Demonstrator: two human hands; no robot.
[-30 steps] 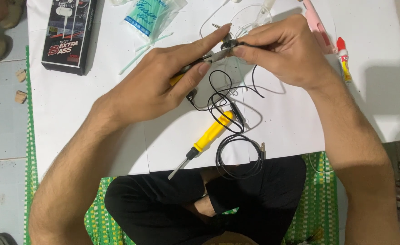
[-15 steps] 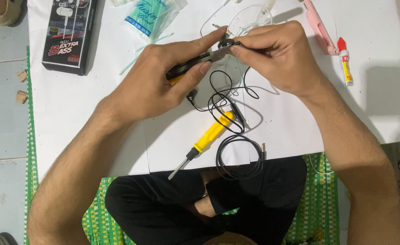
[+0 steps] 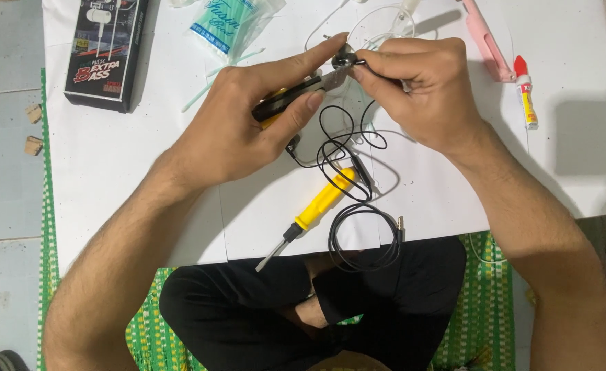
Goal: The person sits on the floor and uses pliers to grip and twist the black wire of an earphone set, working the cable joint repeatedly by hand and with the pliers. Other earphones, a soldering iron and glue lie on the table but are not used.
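Observation:
My left hand (image 3: pixel 248 124) grips a black and yellow handled tool (image 3: pixel 286 104), its metal tip pointing right at a small black earbud (image 3: pixel 344 59). My right hand (image 3: pixel 423 93) pinches that earbud between thumb and forefinger above the white table (image 3: pixel 110 172). The earbud's black cable (image 3: pixel 344 151) loops down from my hands and coils at the table's front edge, ending in a jack plug (image 3: pixel 400 223). A yellow-handled screwdriver (image 3: pixel 316 209) lies under the cable, tip toward me.
A black earphone box (image 3: pixel 104 51) lies at the back left, a bag of pale green swabs (image 3: pixel 231 24) next to it. A pink tool (image 3: pixel 485 45) and a small glue tube (image 3: pixel 526 93) rest at the right. White earphone wire (image 3: pixel 385 17) lies behind my hands.
Both hands stay together on the earbud; the tool tip has shifted slightly against it. Nothing else on the table moved.

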